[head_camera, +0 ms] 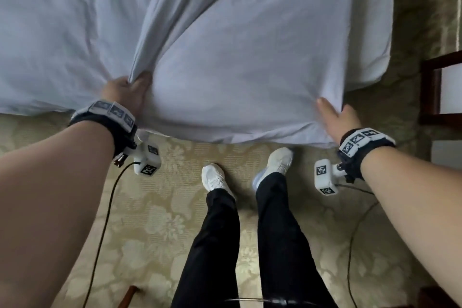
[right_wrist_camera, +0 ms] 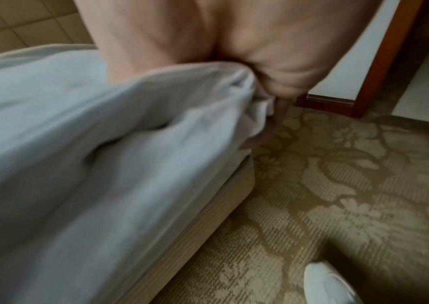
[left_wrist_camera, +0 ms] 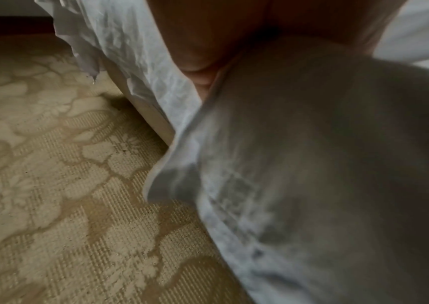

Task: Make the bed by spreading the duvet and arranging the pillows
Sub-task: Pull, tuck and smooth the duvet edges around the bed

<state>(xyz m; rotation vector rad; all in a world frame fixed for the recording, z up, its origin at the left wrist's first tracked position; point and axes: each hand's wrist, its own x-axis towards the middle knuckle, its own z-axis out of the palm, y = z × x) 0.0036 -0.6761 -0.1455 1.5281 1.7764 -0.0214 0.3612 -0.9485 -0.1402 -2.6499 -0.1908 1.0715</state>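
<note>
A white duvet [head_camera: 237,45] covers the bed and hangs over its near edge. My left hand [head_camera: 130,90] grips a bunched fold of it at the bed's foot, with creases running up from the grip. My right hand [head_camera: 335,115] holds the duvet's near right corner, thumb on top and fingers tucked under the cloth. In the left wrist view the duvet [left_wrist_camera: 325,164] fills the right side below my palm [left_wrist_camera: 208,41]. The right wrist view shows cloth [right_wrist_camera: 91,144] gathered in my fingers [right_wrist_camera: 273,115]. No pillows are in view.
Patterned beige carpet [head_camera: 162,220] lies in front of the bed, where my feet in white shoes [head_camera: 215,177] stand. The bed base [right_wrist_camera: 182,242] shows under the duvet. A dark wooden frame [head_camera: 430,92] stands at the right. Cables trail from both wrists.
</note>
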